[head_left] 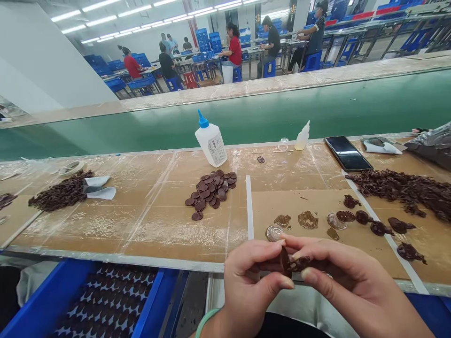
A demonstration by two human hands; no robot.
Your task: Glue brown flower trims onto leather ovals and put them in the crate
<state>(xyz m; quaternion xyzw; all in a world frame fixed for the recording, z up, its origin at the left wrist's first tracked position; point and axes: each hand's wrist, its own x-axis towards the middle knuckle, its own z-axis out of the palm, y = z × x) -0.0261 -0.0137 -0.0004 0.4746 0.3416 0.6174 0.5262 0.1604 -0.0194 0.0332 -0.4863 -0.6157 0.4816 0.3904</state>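
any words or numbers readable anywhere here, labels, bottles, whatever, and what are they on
Only one text shows, and none of it can be read.
The label on the white bottle: lines of print, too small and blurred to read.

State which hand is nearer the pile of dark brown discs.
Left. The left hand is below and right of the pile of dark brown discs; the right hand is farther right.

The left hand [251, 287] and right hand [347, 281] meet, fingers curled, thumbs pinching inward.
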